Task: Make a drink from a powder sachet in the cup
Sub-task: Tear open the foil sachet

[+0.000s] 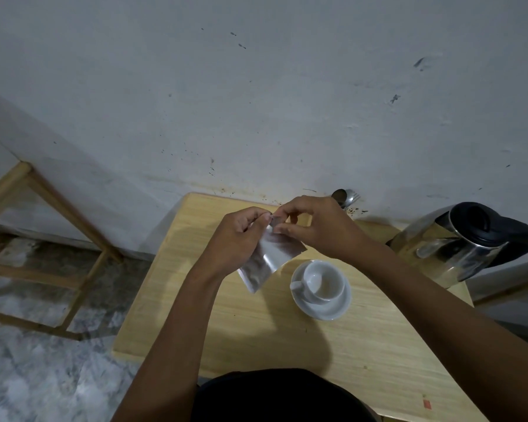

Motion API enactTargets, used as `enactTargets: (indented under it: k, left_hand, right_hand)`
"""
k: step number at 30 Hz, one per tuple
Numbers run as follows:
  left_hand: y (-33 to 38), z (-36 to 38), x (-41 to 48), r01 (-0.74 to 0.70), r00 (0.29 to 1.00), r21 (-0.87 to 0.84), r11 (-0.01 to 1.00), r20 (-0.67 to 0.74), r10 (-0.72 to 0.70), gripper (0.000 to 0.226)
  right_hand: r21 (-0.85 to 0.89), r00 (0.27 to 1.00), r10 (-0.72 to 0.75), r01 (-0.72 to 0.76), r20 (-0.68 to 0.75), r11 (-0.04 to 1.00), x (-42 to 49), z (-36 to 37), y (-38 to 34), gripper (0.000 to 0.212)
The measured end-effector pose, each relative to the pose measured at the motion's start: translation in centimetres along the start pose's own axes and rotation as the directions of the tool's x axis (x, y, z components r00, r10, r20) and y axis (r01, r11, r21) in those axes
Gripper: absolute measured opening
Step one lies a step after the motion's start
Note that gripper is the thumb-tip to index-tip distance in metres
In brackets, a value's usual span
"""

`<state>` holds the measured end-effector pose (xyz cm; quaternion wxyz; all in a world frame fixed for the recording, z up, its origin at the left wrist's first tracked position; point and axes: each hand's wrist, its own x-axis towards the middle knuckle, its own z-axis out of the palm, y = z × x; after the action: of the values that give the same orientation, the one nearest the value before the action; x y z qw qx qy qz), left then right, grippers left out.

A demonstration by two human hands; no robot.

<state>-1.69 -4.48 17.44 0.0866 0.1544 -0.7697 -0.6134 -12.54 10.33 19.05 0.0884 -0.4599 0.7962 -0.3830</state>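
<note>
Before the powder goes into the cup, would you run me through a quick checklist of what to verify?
1. Sachet held by both hands, left hand and right hand, at its top edge: ok.
2. Sachet torn open: cannot tell.
3. Cup upright on saucer: ok.
4. Cup empty: ok, nothing visible inside.
5. Sachet over the cup: not ok, it hangs to the cup's left.
6. Kettle holds water: cannot tell.

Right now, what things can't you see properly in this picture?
- sachet: head view, its top edge is covered by the fingers, so torn or not is unclear.
- spoon and fork: mostly behind the right hand.
- kettle: inside too dark to tell water.
- cup: any powder too faint.
</note>
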Motion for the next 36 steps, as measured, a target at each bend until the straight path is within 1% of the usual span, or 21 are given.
enactTargets:
  k: [2,4,5,6,9,11,13,15,18,20,21,23,26,30,34,36]
  left_hand:
    - [0.1,-0.1,0.1,-0.03,1.0,0.013,0.999,0.004,0.03,0.022]
    - [0.3,0.0,0.3,-0.052,0.999,0.021,0.998,-0.008,0.052,0.022]
    - [0.3,0.0,0.3,-0.056,0.998,0.014,0.998,-0.027,0.056,0.022]
    - [0.4,0.1,0.4,-0.051,0.998,-0.005,0.999,-0.046,0.051,0.023]
    - [0.5,0.3,0.3,0.029,0.998,-0.128,0.991,-0.054,-0.036,0.024]
    - [0.3,0.5,0.3,0.088,0.995,-0.176,0.981,-0.034,-0.095,0.022]
    - [0.2,0.5,0.3,0.128,0.991,-0.207,0.97,-0.013,-0.133,0.021]
    - [0.1,0.2,0.3,0.144,0.99,-0.185,0.972,0.02,-0.143,0.021]
    - [0.1,-0.4,0.4,0.136,0.987,-0.095,0.986,0.093,-0.127,0.024]
    - [0.2,-0.5,0.4,0.118,0.987,-0.044,0.992,0.111,-0.113,0.025]
    - [0.2,-0.4,0.4,0.111,0.989,-0.049,0.993,0.105,-0.105,0.025]
    - [0.0,0.0,0.4,0.101,0.994,-0.119,0.988,0.064,-0.094,0.024]
    - [-0.6,0.7,0.2,0.128,0.991,-0.271,0.954,0.007,-0.131,0.021]
    - [-0.7,1.2,0.3,0.166,0.985,-0.414,0.895,0.029,-0.169,0.025]
    - [-0.3,1.7,0.5,0.207,0.977,-0.556,0.805,0.068,-0.204,0.022]
    - [-0.5,1.5,0.6,0.219,0.973,-0.578,0.786,0.071,-0.219,0.02]
  right_hand:
    - [0.064,0.997,0.082,-0.082,0.002,0.995,0.0,-0.1,-0.2,0.009]
    - [0.079,0.994,0.091,-0.087,-0.052,0.993,0.1,0.1,-0.2,0.005]
    - [0.06,0.994,0.057,-0.052,-0.09,0.997,0.2,0.3,-0.1,0.005]
    - [0.02,0.991,-0.011,0.014,-0.13,1.0,0.2,0.5,0.0,0.006]
    - [-0.127,0.943,-0.258,0.235,-0.209,0.964,0.1,1.5,0.8,0.008]
    - [-0.179,0.908,-0.342,0.304,-0.243,0.936,-0.1,1.9,1.0,0.007]
    - [-0.194,0.885,-0.371,0.326,-0.281,0.925,-0.3,2.2,1.3,0.006]
    - [-0.179,0.899,-0.332,0.29,-0.286,0.94,-0.4,2.4,1.4,0.006]
    - [-0.084,0.944,-0.191,0.175,-0.269,0.981,-0.3,2.4,1.5,0.008]
    - [-0.03,0.961,-0.122,0.118,-0.248,0.993,-0.3,2.5,1.5,0.008]
    - [-0.015,0.965,-0.101,0.101,-0.24,0.995,-0.2,2.5,1.5,0.007]
    - [-0.011,0.958,-0.11,0.111,-0.267,0.994,-0.2,2.9,1.5,0.006]
    - [-0.078,0.912,-0.192,0.176,-0.363,0.981,-0.3,3.5,1.5,0.005]
    - [-0.206,0.836,-0.322,0.254,-0.445,0.945,-0.9,4.2,1.6,0.008]
    - [-0.275,0.76,-0.362,0.247,-0.54,0.929,-1.0,4.4,0.8,0.012]
    - [-0.292,0.737,-0.413,0.297,-0.535,0.909,-0.9,4.4,0.2,0.013]
